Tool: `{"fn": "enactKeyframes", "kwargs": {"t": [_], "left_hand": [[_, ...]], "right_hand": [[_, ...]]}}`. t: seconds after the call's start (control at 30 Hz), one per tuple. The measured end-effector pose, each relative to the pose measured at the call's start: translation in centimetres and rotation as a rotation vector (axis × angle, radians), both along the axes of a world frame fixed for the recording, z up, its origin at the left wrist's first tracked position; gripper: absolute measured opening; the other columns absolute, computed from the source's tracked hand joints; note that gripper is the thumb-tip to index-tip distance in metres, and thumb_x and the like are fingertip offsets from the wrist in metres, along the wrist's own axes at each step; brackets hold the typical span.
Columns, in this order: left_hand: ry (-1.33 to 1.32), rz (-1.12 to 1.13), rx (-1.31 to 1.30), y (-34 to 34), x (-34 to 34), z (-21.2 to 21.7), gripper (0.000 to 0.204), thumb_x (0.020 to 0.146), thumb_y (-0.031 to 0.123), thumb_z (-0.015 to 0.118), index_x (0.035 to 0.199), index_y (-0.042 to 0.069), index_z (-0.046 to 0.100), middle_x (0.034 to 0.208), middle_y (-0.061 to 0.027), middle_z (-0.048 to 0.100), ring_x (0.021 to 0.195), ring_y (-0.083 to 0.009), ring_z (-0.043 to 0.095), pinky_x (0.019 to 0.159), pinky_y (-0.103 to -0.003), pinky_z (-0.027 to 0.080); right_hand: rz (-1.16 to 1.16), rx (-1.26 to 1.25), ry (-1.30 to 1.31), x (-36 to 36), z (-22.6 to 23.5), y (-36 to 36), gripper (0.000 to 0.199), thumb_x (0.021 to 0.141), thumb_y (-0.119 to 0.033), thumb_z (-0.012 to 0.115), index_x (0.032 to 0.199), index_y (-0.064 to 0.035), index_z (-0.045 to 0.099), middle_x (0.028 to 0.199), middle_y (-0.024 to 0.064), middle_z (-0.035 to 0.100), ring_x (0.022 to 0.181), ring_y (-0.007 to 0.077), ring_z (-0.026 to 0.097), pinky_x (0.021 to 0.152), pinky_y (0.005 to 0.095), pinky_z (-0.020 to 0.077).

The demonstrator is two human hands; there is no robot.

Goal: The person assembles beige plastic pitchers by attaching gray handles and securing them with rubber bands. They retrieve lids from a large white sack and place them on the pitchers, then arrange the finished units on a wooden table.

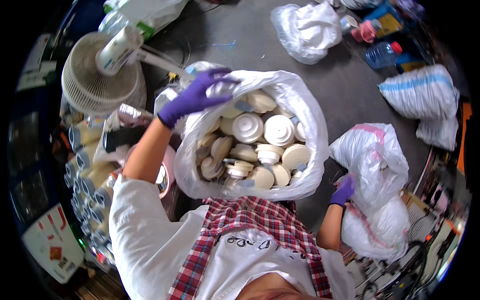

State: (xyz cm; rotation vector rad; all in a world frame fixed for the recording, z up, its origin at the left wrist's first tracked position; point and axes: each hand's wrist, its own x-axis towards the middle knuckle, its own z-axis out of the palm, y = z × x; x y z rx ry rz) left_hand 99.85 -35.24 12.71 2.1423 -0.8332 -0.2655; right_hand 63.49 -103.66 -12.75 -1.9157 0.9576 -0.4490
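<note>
A big white plastic bag (320, 125) stands wide-mouthed in front of me, filled with several round cream and white plastic caps (247, 128), some with stepped rings and some with grey patches. My left hand (200, 95), in a purple glove, lies over the far left of the bag's rim with its fingers stretched and spread. Away to the right is my right hand (344, 190), also gloved in purple, beside a white plastic sack (372, 160) with a pink stripe. Its fingers are blurred, and whether it touches the sack I cannot tell.
A white fan (95, 75) stands at the far left, above a stack of pale tubes (87, 172). On the dark floor (240, 35) lie a crumpled white bag (310, 32), a clear bottle (381, 54) with a red cap, and a blue-striped woven sack (420, 92).
</note>
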Motion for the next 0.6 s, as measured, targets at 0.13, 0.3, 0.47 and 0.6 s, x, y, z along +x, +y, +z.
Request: {"fn": "enactKeyframes", "kwargs": {"t": [0.13, 0.3, 0.47, 0.6], "left_hand": [[-0.287, 0.761, 0.447, 7.5, -12.2, -5.7, 0.04, 0.088, 0.022, 0.065, 0.127, 0.03, 0.071, 0.127, -0.0118, 0.067, 0.117, -0.0317, 0.062, 0.102, -0.045, 0.046], [-0.829, 0.995, 0.063, 2.9, -11.5, -2.1, 0.029, 0.088, 0.011, 0.061, 0.116, 0.006, 0.069, 0.123, -0.0179, 0.064, 0.115, -0.0339, 0.057, 0.103, -0.044, 0.043], [-0.491, 0.866, -0.2, 1.3, -33.3, 6.1, 0.032, 0.088, 0.011, 0.067, 0.12, 0.015, 0.07, 0.12, -0.0122, 0.065, 0.111, -0.0342, 0.06, 0.098, -0.043, 0.047], [-0.13, 1.138, -0.114, -1.3, -52.0, 0.5, 0.031, 0.092, 0.011, 0.064, 0.123, 0.012, 0.07, 0.118, -0.0117, 0.068, 0.112, -0.0313, 0.063, 0.101, -0.04, 0.048]], "right_hand": [[0.473, 0.191, -0.268, 17.0, 24.2, 24.7, 0.031, 0.101, -0.008, 0.052, 0.128, 0.0047, 0.062, 0.124, 0.0152, 0.065, 0.106, 0.0229, 0.062, 0.1, 0.0369, 0.0477], [1.538, -0.283, -0.281, 20.7, 28.1, 41.5, 0.039, 0.095, -0.009, 0.061, 0.133, 0.0006, 0.062, 0.13, 0.0175, 0.064, 0.123, 0.0326, 0.06, 0.108, 0.0427, 0.0439], [1.696, -0.782, -0.222, 20.5, 24.6, 46.1, 0.057, 0.078, -0.021, 0.076, 0.131, -0.0074, 0.06, 0.141, 0.021, 0.052, 0.129, 0.0407, 0.052, 0.106, 0.049, 0.0452], [1.815, -0.912, -0.224, 20.7, 23.9, 45.6, 0.083, 0.07, -0.035, 0.085, 0.14, -0.0063, 0.051, 0.143, 0.0247, 0.047, 0.13, 0.045, 0.049, 0.108, 0.0515, 0.0436]]}}
